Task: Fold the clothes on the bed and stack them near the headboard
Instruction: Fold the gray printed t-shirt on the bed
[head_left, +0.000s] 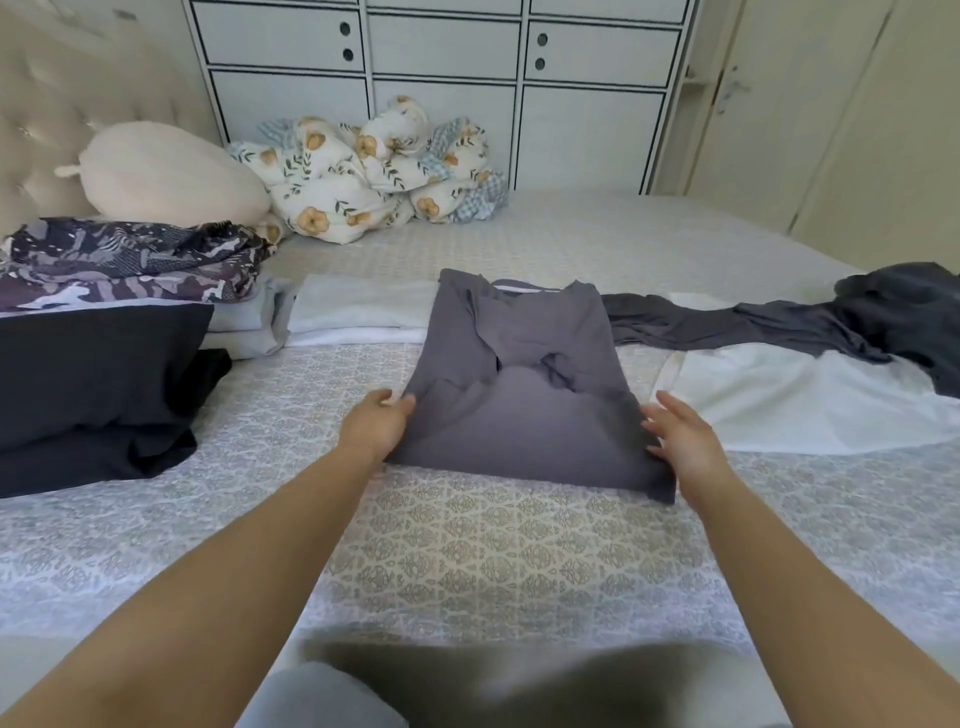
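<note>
head view: left hand (375, 422) is pinching the grey shirt's (524, 395) left edge mid-bed (467, 545); right hand (680, 434) is lying open against its right edge. folded dark stack (88, 384) is sitting left, dark garment (831, 322) over white cloth (800, 410) right. no writing is showing.

- Two bare forearms come in from the bottom corners of the picture, with no sleeves, cuffs or other cloth on them as far up as the frame edges.
- The left hand (375, 423) wears no glove, ring, bracelet or watch on the parts that show.
- The right hand (681, 439) is just as plain, with the wrist uncovered.
- The fingernails are too small and soft in the picture to tell whether they carry polish.
- At the bottom middle is a blurred patch of dark cloth over pale grey cloth, too smeared to name as a garment.
</note>
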